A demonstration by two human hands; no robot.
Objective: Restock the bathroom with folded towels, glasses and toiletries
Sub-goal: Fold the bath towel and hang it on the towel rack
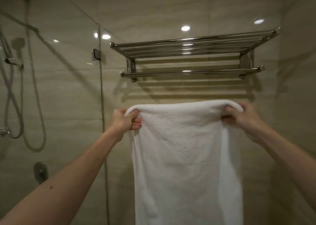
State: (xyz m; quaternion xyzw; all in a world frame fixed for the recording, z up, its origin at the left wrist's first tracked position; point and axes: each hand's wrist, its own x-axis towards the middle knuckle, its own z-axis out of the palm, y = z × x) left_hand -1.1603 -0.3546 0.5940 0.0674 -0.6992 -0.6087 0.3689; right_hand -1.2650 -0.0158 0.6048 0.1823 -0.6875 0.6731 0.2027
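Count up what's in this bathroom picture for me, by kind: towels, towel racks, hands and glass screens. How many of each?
Towels: 1, the white towel
Towel racks: 1, the chrome towel rack on the wall
Hands: 2, the left hand and the right hand, each gripping the towel's top edge
Glass screens: 1, the glass shower screen
Total: 5

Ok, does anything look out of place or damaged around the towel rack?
Nothing stands out. The left hand and right hand grip the white towel by its top fold, and it hangs smooth below the chrome rack, which looks intact.
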